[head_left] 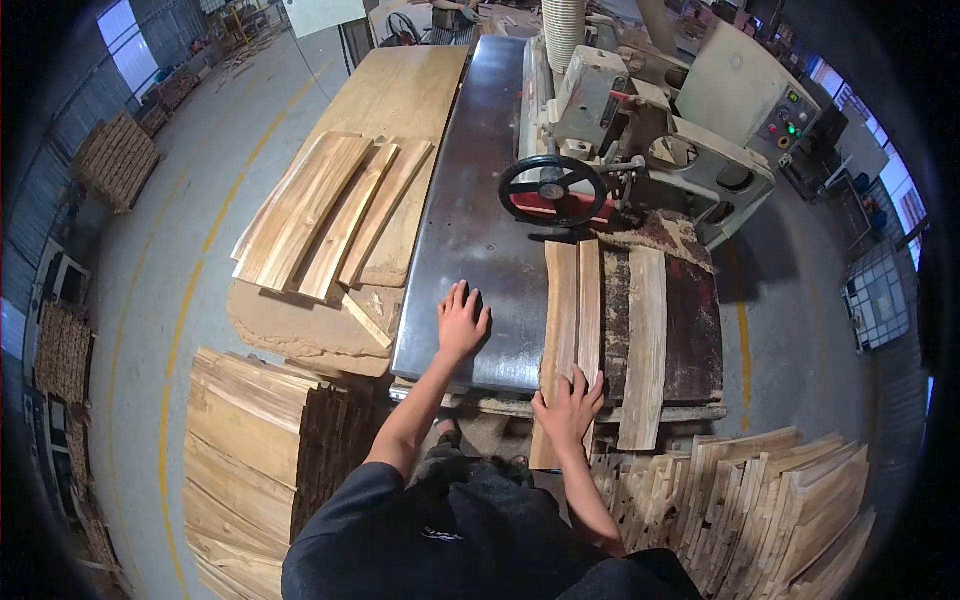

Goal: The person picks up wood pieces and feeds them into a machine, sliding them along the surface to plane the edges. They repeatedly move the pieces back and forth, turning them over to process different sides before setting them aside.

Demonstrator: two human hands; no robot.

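My left hand (463,322) lies on the smooth metal table (480,220), fingers spread, holding nothing. My right hand (569,408) rests with parted fingers on the near part of two narrow boards (562,310) lying side by side; its fingers are not wrapped round them. The boards' far ends are close to the machine, just below its black handwheel (552,190). To their right, a separate wider board (645,340) lies on the dark feed bed and sticks out over the front edge.
Several planks (315,210) lie on a wooden surface at the left. Stacked boards (240,450) stand at the lower left, and upright boards (750,500) at the lower right. The machine's control panel (790,120) has a lit green button. A person's hand (468,14) shows at the far top.
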